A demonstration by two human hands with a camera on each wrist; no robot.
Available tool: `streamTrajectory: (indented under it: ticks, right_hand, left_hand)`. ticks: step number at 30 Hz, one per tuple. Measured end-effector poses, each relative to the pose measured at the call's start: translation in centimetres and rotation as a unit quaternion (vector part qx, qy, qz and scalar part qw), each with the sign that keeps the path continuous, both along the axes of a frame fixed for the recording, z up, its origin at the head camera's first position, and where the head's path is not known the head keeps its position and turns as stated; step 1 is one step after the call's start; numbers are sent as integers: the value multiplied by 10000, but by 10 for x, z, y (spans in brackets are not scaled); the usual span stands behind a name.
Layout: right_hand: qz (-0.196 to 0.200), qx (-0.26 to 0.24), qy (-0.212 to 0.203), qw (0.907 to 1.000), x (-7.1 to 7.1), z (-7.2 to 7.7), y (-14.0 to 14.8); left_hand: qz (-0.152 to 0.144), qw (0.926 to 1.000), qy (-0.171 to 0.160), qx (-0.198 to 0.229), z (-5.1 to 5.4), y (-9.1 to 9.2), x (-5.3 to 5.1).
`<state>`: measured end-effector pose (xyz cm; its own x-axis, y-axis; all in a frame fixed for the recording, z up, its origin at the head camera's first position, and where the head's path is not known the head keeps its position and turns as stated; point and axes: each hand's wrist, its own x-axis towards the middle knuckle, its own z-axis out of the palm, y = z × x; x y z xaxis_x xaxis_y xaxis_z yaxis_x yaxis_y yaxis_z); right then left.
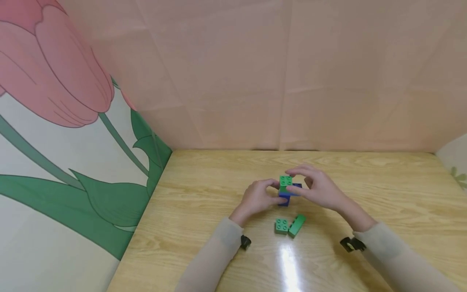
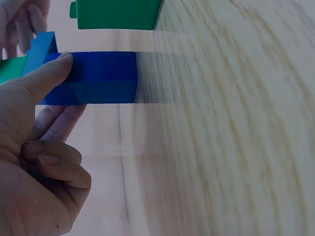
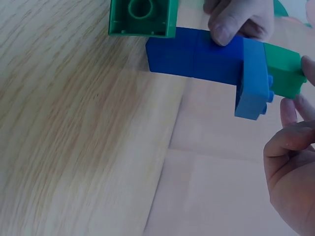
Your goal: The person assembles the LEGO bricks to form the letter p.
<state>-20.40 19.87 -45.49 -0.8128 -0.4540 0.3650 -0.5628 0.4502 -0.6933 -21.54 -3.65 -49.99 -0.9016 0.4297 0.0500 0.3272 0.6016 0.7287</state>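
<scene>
A small tower of toy building bricks stands on the wooden table. Two dark blue bricks point(image 2: 106, 78) form its column, a lighter blue brick point(image 3: 254, 86) lies across them and juts out to one side, and a green brick point(image 1: 286, 179) tops it. My left hand point(image 1: 257, 197) pinches the column between thumb and fingers, its other fingers curled in. At the top, my right hand point(image 1: 321, 188) holds the green brick by thumb and fingertips; in the right wrist view these tips point(image 3: 301, 104) meet its end.
On the near side of the tower lie two loose green bricks: a square one point(image 1: 281, 226) with studs up, and a longer one point(image 1: 297, 226) on its side. A pink cloth point(image 1: 226, 81) hangs behind the table point(image 1: 197, 202), a tulip-printed one point(image 1: 109, 182) at left.
</scene>
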Motion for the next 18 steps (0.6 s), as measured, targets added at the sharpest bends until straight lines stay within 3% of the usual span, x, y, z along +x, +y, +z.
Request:
streamTrajectory:
  ticks: [12, 18]
  right_hand:
    - [11, -185, 386, 9991, 23, 5, 13]
    - [145, -104, 386, 9991, 40, 2, 11]
  left_hand:
    - [54, 9999, -103, 111, -1, 0, 0]
    - [-33, 9991, -144, 395, 0, -3, -1]
